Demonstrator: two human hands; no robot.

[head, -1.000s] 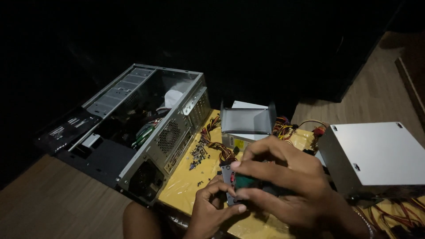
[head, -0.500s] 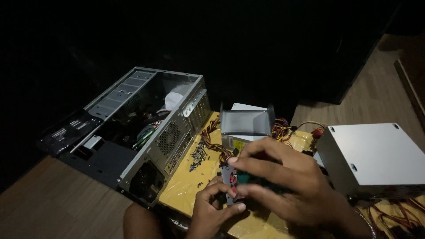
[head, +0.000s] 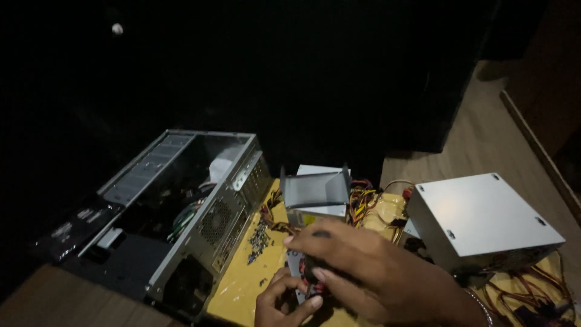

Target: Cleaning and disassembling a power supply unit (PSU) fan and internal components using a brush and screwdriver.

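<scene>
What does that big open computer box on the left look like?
The computer case lies on its side, tilted, with its side panel off, so the inside shows. It looks like grey metal with a black front. Green and white cables sit inside; round fan grilles mark its rear. It rests on the wooden floor, beside the yellow sheet.

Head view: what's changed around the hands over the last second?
Little. Both hands remain closed around the small part: the right hand covers it from above, the left hand grips from below. The green face seen earlier is now hidden; red and grey bits show. The open computer case, grey power supply box and metal bracket lie as before.
</scene>
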